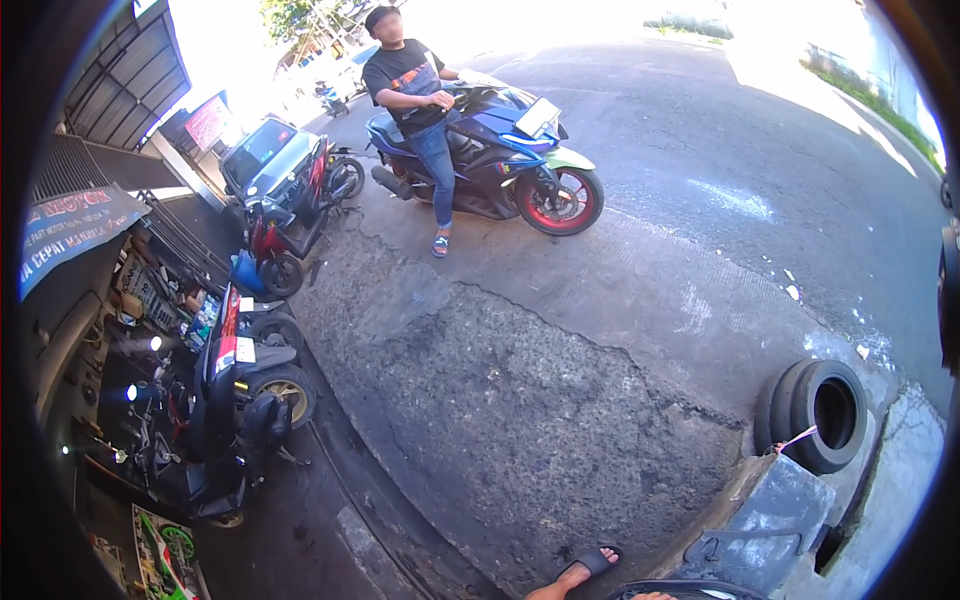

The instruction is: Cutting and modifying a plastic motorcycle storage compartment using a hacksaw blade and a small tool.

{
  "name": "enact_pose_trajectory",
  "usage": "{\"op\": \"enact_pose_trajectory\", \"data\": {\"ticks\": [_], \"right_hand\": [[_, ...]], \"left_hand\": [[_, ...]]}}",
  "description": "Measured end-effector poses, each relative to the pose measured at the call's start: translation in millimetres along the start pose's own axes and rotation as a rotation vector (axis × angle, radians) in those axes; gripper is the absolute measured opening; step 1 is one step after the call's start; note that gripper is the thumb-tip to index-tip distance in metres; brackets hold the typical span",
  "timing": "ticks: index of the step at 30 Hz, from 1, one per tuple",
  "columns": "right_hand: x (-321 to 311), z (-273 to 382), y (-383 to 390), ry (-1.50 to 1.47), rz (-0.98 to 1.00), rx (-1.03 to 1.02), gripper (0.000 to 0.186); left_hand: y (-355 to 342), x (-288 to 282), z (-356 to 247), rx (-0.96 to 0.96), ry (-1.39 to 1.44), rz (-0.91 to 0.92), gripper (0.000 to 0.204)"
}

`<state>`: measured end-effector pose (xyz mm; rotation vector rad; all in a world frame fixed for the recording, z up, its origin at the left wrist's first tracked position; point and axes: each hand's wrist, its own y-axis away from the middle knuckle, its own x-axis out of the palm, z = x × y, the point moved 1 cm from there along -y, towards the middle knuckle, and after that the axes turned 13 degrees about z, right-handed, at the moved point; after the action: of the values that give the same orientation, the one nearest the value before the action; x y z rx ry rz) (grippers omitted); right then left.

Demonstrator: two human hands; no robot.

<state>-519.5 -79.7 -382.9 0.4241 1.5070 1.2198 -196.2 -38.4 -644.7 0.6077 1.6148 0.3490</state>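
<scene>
Neither of my hands shows clearly. At the lower edge a small patch of skin (655, 596) shows beside a dark curved object (700, 588); it may be part of my right hand, but too little shows to tell. Left of it is a foot in a black sandal (596, 562), with a bare leg rising from the lower edge. Nearest on the right is a worn grey slab (762, 520) with a dark strap-like piece (745, 545) on it. A few black tires (830, 415) stand together beyond it, with a pale tie at their side.
A person (410, 90) sits astride a blue and black scooter (500, 150) on the rough pavement (520, 400). Parked scooters (235, 400) and a silver car (262, 160) line the left, by a cluttered workshop under a banner (85, 235). A road (700, 140) runs behind.
</scene>
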Motion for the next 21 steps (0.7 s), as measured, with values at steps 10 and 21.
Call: {"op": "enact_pose_trajectory", "data": {"ticks": [10,21], "right_hand": [[-58,21,37,-0.087,0.126,0.008,0.034],[-58,28,17,-0.217,0.377,0.435,0.042]], "left_hand": [[43,-242,-140,0.092,0.832,0.162,0.084],[48,-264,-140,0.124,0.759,0.101,0.061]]}}
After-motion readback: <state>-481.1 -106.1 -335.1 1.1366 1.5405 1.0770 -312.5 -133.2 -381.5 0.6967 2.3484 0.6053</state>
